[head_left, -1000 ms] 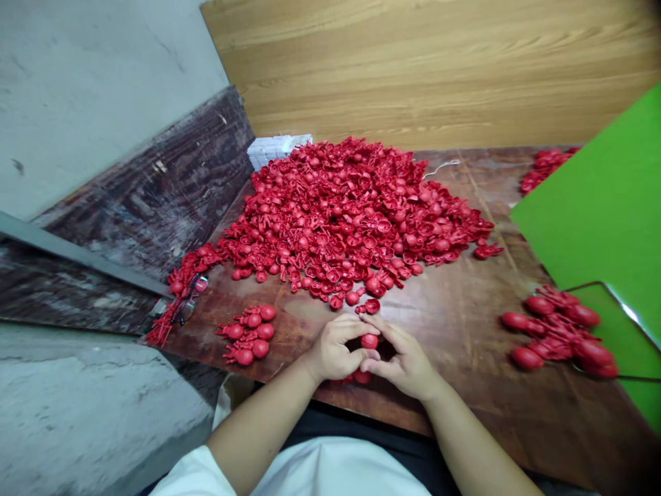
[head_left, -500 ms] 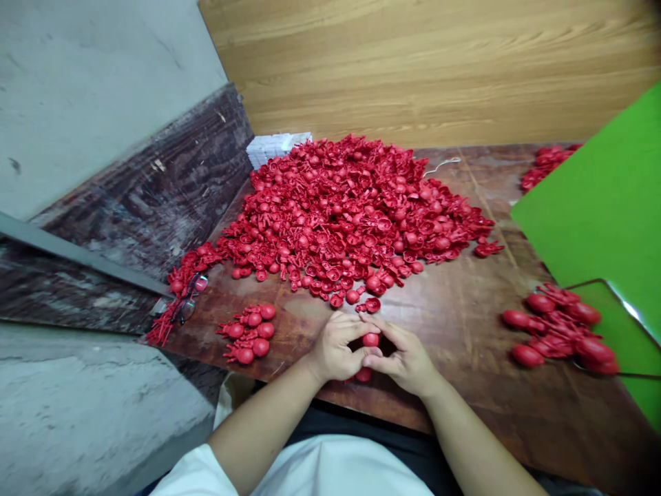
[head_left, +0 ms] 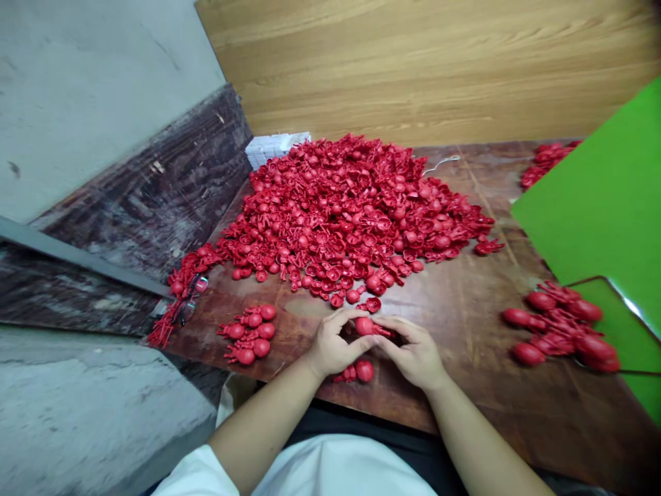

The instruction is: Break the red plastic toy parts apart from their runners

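My left hand (head_left: 335, 342) and my right hand (head_left: 410, 353) meet over the wooden table's near edge. Between their fingertips they hold a red moulded plastic part (head_left: 368, 327), a round ball with a thin branched stem pointing right. Just below my hands, a second red plastic part (head_left: 359, 372) lies on the table. A large heap of similar red parts (head_left: 351, 213) spreads out beyond my fingers. A smaller group of red parts (head_left: 248, 334) lies to the left of my left hand.
Another group of red parts (head_left: 558, 327) lies at the right, with more (head_left: 546, 165) at the far right corner. A green board (head_left: 593, 200) leans in at the right. Eyeglasses (head_left: 186, 306) lie at the left table edge, and a white stack (head_left: 276, 148) stands behind the heap.
The held red ball has risen and shifted slightly left, and its stem now shows. My hands have opened apart a little, exposing more of the red part below them.
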The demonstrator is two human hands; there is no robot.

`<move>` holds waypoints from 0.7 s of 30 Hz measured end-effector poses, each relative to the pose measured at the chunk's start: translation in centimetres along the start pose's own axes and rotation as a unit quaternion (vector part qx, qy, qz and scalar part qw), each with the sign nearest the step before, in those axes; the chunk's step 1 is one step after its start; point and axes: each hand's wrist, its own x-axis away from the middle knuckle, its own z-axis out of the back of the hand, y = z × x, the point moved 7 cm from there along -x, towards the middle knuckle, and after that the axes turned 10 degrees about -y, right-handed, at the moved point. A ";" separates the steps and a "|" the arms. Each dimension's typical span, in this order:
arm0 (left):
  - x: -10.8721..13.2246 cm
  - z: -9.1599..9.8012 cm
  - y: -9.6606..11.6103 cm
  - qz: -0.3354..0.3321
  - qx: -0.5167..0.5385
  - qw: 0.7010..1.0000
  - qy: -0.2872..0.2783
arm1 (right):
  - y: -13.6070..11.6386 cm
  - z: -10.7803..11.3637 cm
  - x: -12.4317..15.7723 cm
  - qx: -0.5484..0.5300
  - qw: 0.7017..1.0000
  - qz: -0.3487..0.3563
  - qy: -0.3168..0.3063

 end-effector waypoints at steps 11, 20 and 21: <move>-0.2 0.2 0.3 -0.023 -0.032 0.999 -0.009 | -0.8 0.3 -0.2 -0.022 1.000 -0.005 0.000; -0.3 -0.3 0.1 0.002 -0.040 0.998 -0.038 | -0.7 0.0 0.3 -0.019 0.999 0.030 -0.001; -0.3 -0.3 0.3 -0.010 -0.032 0.999 -0.039 | -0.5 0.0 0.4 -0.018 1.000 0.025 0.008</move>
